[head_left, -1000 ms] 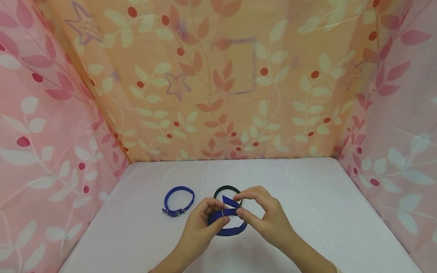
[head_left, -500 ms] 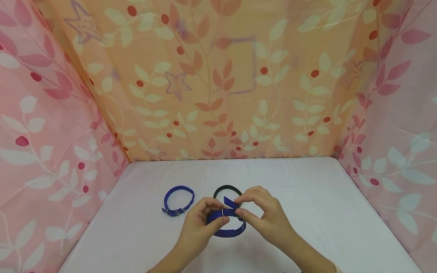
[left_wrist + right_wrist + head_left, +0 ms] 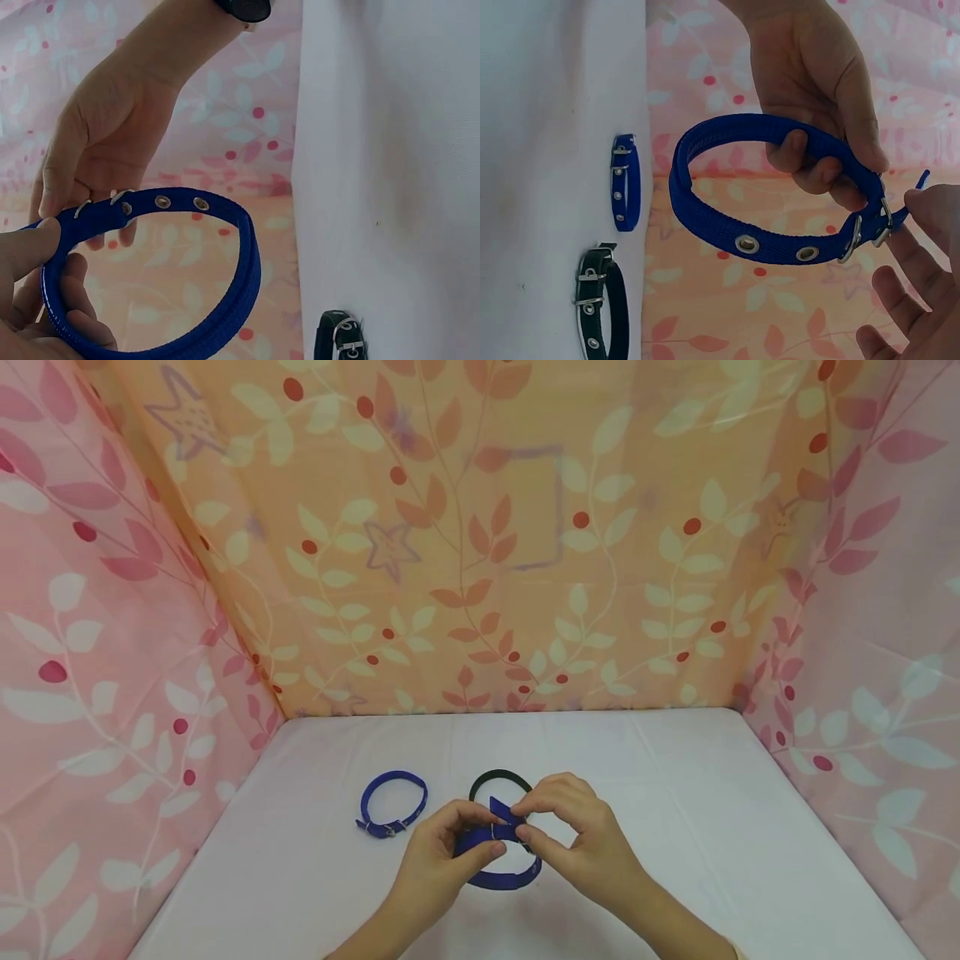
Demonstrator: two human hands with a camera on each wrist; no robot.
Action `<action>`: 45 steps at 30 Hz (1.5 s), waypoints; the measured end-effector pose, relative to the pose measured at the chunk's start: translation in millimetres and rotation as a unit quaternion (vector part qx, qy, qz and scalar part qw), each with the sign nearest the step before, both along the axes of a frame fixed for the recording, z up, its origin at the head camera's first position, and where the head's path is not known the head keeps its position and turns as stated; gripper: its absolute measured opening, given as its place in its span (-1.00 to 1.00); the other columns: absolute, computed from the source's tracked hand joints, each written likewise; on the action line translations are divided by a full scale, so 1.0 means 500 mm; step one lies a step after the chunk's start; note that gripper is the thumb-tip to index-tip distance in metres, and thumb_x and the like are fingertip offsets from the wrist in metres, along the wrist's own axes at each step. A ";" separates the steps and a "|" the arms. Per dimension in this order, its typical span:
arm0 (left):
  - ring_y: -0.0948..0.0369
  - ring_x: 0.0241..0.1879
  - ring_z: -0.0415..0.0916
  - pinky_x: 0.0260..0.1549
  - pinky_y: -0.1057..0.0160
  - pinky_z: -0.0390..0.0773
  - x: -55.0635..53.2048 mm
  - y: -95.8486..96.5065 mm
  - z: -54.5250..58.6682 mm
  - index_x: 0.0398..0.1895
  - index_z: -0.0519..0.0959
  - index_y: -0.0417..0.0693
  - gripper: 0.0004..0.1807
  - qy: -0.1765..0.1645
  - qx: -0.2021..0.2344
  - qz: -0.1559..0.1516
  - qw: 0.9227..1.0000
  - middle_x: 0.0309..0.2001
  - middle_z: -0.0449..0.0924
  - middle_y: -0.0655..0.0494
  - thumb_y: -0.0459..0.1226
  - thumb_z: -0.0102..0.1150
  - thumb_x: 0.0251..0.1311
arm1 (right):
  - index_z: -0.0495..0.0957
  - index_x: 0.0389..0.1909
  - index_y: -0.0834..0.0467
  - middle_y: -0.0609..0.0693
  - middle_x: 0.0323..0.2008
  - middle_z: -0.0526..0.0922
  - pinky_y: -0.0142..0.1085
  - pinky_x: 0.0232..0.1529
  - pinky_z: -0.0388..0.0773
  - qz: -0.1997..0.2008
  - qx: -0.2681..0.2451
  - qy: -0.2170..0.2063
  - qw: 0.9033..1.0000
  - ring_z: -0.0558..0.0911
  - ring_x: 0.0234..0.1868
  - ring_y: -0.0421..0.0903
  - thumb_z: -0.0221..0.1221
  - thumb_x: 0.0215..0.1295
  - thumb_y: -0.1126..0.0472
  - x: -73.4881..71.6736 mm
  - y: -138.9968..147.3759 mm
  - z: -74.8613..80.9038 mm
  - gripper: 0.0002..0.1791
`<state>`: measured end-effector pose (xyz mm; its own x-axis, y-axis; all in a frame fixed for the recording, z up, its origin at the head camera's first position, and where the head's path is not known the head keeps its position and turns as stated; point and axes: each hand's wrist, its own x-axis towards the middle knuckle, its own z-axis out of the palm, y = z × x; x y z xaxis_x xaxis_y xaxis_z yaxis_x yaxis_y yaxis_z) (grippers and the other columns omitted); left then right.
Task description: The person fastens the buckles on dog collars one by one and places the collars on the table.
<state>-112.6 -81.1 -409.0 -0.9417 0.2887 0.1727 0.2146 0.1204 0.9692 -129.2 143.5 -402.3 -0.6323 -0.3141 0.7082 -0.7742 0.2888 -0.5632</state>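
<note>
Between the two hands, above the table, is a blue pet collar (image 3: pixel 502 882) curved into a ring, with metal eyelets (image 3: pixel 747 244) and a silver buckle (image 3: pixel 885 221). My left hand (image 3: pixel 438 856) pinches its band beside the buckle, thumb on one face and fingers through the ring. The thumb and index finger of my right hand (image 3: pixel 592 831) pinch the strap near its free tip (image 3: pixel 924 178), which sticks out past the buckle. In the right wrist view the strap passes through the buckle frame.
A second blue collar (image 3: pixel 365 797), buckled, rests on the white table (image 3: pixel 285 877) at left. Behind the hands lies a dark green collar (image 3: pixel 491 773), partly covered by them in the head view. Patterned cloth walls (image 3: pixel 480 610) enclose the table's back and sides.
The strap's free tip has tipped slightly and sits a little lower between the right fingers. The lower part of the held collar's ring has dropped slightly. Both hands keep their grip almost in place.
</note>
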 end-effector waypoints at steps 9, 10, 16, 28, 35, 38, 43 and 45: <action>0.13 -0.06 0.69 -0.02 0.31 0.68 0.004 0.001 -0.002 -0.01 0.67 0.11 -0.70 0.009 -0.006 0.005 1.000 -0.06 0.70 0.11 -0.16 0.47 0.20 | 0.71 -0.04 -0.11 -0.25 -0.15 0.72 -0.30 0.15 0.42 -0.008 0.016 0.038 0.999 0.57 0.04 -0.15 0.49 0.15 0.29 0.004 -0.002 0.000 -0.62; 0.13 -0.06 0.69 -0.02 0.31 0.68 0.005 0.001 -0.002 -0.01 0.68 0.11 -0.70 0.013 -0.005 0.007 1.000 -0.06 0.71 0.11 -0.17 0.47 0.20 | 0.71 -0.04 -0.10 -0.25 -0.15 0.73 -0.30 0.16 0.41 -0.008 0.017 0.043 0.999 0.57 0.03 -0.16 0.49 0.15 0.30 0.004 -0.003 0.000 -0.62; 0.15 -0.07 0.73 -0.04 0.30 0.69 0.006 0.002 -0.002 -0.02 0.71 0.02 -0.71 0.039 0.011 0.019 0.999 -0.08 0.73 0.11 -0.23 0.47 0.19 | 0.71 0.03 -0.04 -0.24 -0.18 0.73 -0.32 0.16 0.39 -0.005 0.013 0.085 0.996 0.58 -0.01 -0.15 0.50 0.08 0.35 -0.002 -0.001 0.004 -0.53; 0.16 -0.14 0.73 -0.10 0.27 0.71 0.004 -0.002 -0.001 -0.06 0.73 0.04 -0.75 0.073 0.021 0.042 0.996 -0.15 0.73 0.11 -0.25 0.46 0.18 | 0.73 -0.01 -0.05 -0.23 -0.17 0.72 -0.31 0.16 0.38 -0.004 0.013 0.097 0.995 0.58 -0.02 -0.14 0.51 0.03 0.37 -0.007 0.004 0.010 -0.52; 0.16 -0.15 0.73 -0.11 0.29 0.72 0.006 -0.004 0.004 -0.08 0.73 0.04 -0.76 0.066 0.017 0.048 0.997 -0.16 0.72 0.12 -0.25 0.46 0.18 | 0.75 -0.09 -0.10 -0.26 -0.19 0.71 -0.28 0.15 0.38 0.003 0.023 0.083 0.996 0.57 -0.03 -0.15 0.51 0.05 0.36 -0.008 0.007 0.012 -0.58; 0.15 -0.15 0.73 -0.11 0.29 0.72 0.006 -0.005 0.006 -0.07 0.73 0.05 -0.76 0.061 0.016 0.047 0.997 -0.16 0.71 0.11 -0.25 0.46 0.18 | 0.75 -0.11 -0.10 -0.26 -0.21 0.71 -0.27 0.16 0.38 0.006 0.026 0.077 0.997 0.57 -0.03 -0.16 0.51 0.07 0.35 -0.007 0.009 0.013 -0.61; 0.14 -0.15 0.73 -0.11 0.28 0.72 0.008 -0.007 0.009 -0.07 0.74 0.07 -0.75 0.057 0.015 0.047 0.997 -0.17 0.70 0.10 -0.25 0.47 0.17 | 0.75 -0.13 -0.10 -0.28 -0.23 0.71 -0.28 0.16 0.37 0.012 0.031 0.076 0.997 0.57 -0.04 -0.16 0.50 0.07 0.34 -0.008 0.012 0.015 -0.62; 0.15 -0.16 0.73 -0.11 0.28 0.72 0.009 -0.008 0.009 -0.07 0.74 0.06 -0.75 0.058 0.017 0.045 0.997 -0.18 0.70 0.10 -0.24 0.47 0.17 | 0.75 -0.13 -0.10 -0.28 -0.23 0.70 -0.29 0.14 0.38 0.013 0.034 0.074 0.997 0.57 -0.04 -0.17 0.50 0.07 0.34 -0.007 0.012 0.015 -0.63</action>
<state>-108.1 -85.0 -404.5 -0.9368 0.1956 0.2902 0.3153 0.1115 0.9424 -132.7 149.7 -394.6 -0.5128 -0.3804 0.7696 -0.8556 0.3007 -0.4214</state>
